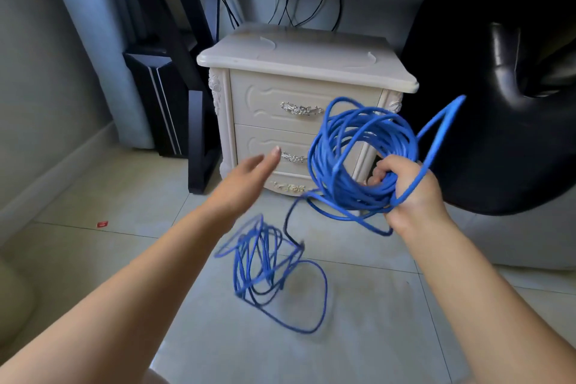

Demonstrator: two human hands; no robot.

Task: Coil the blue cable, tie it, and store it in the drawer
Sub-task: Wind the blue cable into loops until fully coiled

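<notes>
My right hand (408, 193) grips a thick coil of blue cable (349, 165) by its lower right side, held up in front of the cream nightstand (299, 72). One loop sticks out to the upper right. From the coil a strand drops to a loose tangle of the same cable (265, 262) on the tiled floor. My left hand (246, 178) hovers flat and empty, fingers stretched toward the nightstand, left of the coil and above the tangle. The upper drawer (265, 103) and lower drawer (258, 146) are both closed.
A black chair (514, 121) stands close on the right, a dark desk leg (193, 134) and black panels on the left. Black wires hang behind the nightstand. A small red scrap (102, 224) lies on the floor at left.
</notes>
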